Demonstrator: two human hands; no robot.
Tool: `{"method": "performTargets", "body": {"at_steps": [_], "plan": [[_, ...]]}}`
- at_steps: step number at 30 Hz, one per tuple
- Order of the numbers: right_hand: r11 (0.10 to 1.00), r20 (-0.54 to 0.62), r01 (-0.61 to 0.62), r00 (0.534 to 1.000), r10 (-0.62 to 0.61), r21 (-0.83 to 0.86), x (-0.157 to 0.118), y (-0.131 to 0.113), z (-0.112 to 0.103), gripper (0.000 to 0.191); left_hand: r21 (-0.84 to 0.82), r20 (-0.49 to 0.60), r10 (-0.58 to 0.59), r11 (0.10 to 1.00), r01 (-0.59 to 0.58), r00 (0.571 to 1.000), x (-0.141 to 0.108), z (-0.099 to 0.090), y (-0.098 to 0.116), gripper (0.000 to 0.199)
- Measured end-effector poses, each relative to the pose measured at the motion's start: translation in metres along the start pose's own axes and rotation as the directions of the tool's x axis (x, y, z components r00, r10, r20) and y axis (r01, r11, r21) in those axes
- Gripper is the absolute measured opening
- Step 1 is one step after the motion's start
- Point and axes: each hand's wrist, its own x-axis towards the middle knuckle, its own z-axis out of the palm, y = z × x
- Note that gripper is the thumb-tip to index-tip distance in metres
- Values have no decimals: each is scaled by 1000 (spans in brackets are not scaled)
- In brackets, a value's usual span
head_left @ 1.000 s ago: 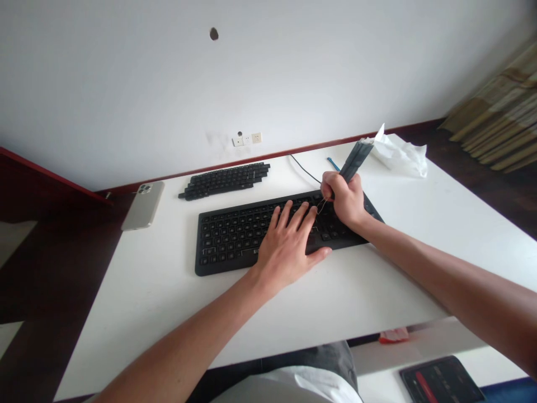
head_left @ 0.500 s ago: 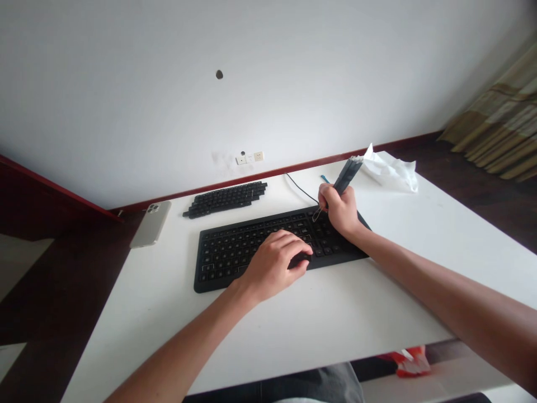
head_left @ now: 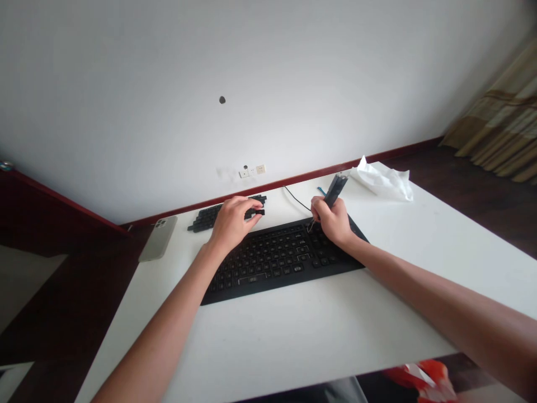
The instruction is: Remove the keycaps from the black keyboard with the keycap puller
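A black keyboard base [head_left: 268, 257] with its keycaps off lies on the white table. Behind it, rows of loose black keycaps [head_left: 205, 217] are partly hidden by my left hand [head_left: 237, 221], which pinches a small black keycap [head_left: 260, 212] between thumb and fingers. My right hand [head_left: 331, 218] is wrapped round a dark-handled tool [head_left: 336, 189]; the tool's thin wire loop [head_left: 311, 225] points down at the upper right part of the keyboard base.
A phone [head_left: 158, 238] lies at the table's left edge. Crumpled white plastic [head_left: 384, 180] sits at the back right. A black cable [head_left: 296, 198] and a small blue item [head_left: 321, 191] are behind the keyboard. Something red [head_left: 432, 380] shows below the table's front edge.
My left hand has moved from the keyboard's lower middle up and left to the keycap rows, with a keycap in its fingers. My right hand still grips the tool. The view has shifted slightly.
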Motion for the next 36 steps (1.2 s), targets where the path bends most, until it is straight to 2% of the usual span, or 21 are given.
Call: {"method": "performTargets", "body": {"at_steps": [5, 10, 13, 20, 29, 36], "plan": [[1000, -38, 28, 999, -28, -2, 1, 1, -2, 37, 68, 182, -36, 997, 24, 983, 7, 22, -13, 25], [1000, -28, 9, 1000, -9, -5, 3, 3, -4, 36, 124, 260, -85, 991, 54, 962, 1, 29, -18, 23], [1000, -13, -6, 1000, 6, 3, 3, 2, -3, 35, 158, 238, -84, 986, 46, 968, -1, 27, -21, 22], [1000, -7, 0, 1000, 0, 20, 2, -1, -3, 35, 221, 195, -20, 975, -24, 981, -2, 25, -25, 4], [1000, -19, 5, 1000, -5, -1, 3, -2, -5, 35, 247, 144, -61, 969, 24, 988, 0, 29, -33, 7], [1000, -3, 0, 1000, 0, 25, 3, -1, -5, 35, 263, 145, -68, 964, 28, 987, -2, 28, -36, 7]]}}
